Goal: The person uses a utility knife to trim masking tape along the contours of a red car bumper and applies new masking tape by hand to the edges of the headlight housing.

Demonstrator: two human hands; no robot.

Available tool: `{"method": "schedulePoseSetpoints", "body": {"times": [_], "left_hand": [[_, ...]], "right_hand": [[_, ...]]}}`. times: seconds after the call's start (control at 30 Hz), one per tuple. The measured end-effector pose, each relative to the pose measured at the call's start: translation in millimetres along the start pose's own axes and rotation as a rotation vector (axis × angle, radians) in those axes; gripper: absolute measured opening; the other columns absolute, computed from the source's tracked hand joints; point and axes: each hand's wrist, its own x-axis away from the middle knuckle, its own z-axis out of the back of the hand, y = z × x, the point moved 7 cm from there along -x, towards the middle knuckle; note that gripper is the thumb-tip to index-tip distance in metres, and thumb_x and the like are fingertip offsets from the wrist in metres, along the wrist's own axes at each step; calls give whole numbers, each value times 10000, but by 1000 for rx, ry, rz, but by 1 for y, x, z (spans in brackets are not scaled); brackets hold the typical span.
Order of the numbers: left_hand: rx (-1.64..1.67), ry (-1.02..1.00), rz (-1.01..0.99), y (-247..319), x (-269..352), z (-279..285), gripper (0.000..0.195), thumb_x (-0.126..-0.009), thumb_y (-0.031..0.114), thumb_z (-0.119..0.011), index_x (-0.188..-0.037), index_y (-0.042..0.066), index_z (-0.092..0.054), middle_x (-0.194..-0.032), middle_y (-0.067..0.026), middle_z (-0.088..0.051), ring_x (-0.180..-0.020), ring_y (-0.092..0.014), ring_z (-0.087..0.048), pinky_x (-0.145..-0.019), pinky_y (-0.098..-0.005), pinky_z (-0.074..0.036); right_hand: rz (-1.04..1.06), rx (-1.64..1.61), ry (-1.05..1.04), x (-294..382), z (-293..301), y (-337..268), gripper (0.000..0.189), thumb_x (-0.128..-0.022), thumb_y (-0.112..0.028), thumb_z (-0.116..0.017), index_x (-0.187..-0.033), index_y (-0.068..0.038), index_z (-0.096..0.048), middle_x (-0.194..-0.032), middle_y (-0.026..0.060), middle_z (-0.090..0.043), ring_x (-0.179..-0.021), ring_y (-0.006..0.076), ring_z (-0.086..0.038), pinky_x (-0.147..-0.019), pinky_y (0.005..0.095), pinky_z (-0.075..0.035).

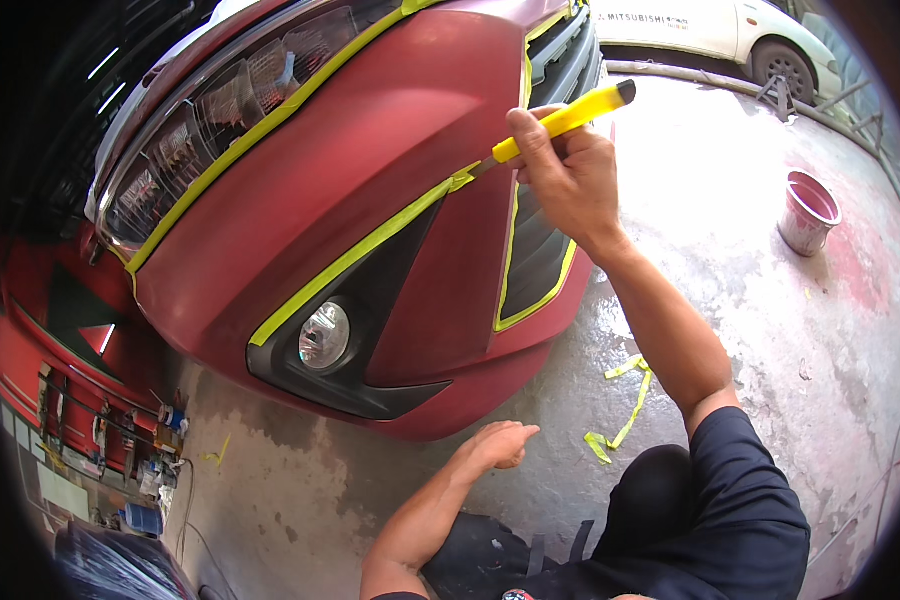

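My right hand (566, 169) grips a yellow snap-off utility knife (585, 112), its dark end up and to the right. The metal blade (484, 166) points down-left and meets the end of a yellow-green masking tape strip (367, 251). That strip runs along the upper edge of the black fog lamp surround (390, 300), on a matte red car bumper (330, 202). A round fog lamp (324, 335) sits in the surround. Lower down, my left hand (499, 444) hangs below the bumper's bottom edge, fingers partly extended, with nothing visible in it.
More tape edges the headlight (225, 105) and black grille (544, 255). A loose tape length (634, 409) lies on the concrete floor (690, 225). A stained bucket (808, 214) stands at right, a white car (690, 34) behind. Another red vehicle panel (75, 322) stands left, near supplies.
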Motion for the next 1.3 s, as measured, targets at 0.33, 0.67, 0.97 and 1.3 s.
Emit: {"method": "schedulePoseSetpoints", "body": {"times": [0.33,0.67,0.97,1.3], "left_hand": [[-741,1649,-12,137,129,283,194,-821,208,-858,-993,134,-805,-921,25,-665,-807,-183,-607,-714,-357,-465],[-1082,1618,152,130,93,346,201,-822,263,-850,-982,146,-820,-1050,55,-662,-1073,-204,-562,-920,-412,-420],[-921,1620,283,139,74,368,93,-875,131,-759,-898,45,-735,-1203,-10,-643,-1141,-227,-551,-941,-416,-421],[-1114,1650,193,158,96,372,115,-877,215,-799,-914,115,-756,-1287,13,-606,-1270,-235,-495,-1051,-446,-376]], "right_hand": [[-113,-125,151,40,71,0,355,-1023,-359,-699,-1009,-3,-706,-731,63,-709,-624,99,-678,-564,218,-517],[-81,-164,204,49,115,-8,313,-1032,-307,-693,-1020,6,-704,-738,64,-712,-619,79,-640,-556,215,-492],[-113,-223,241,53,120,-7,278,-1040,-273,-678,-963,-7,-702,-707,37,-678,-603,67,-613,-549,214,-470],[-125,-142,229,62,103,14,286,-1047,-279,-659,-954,-14,-708,-721,53,-691,-612,74,-627,-552,215,-484]]}}
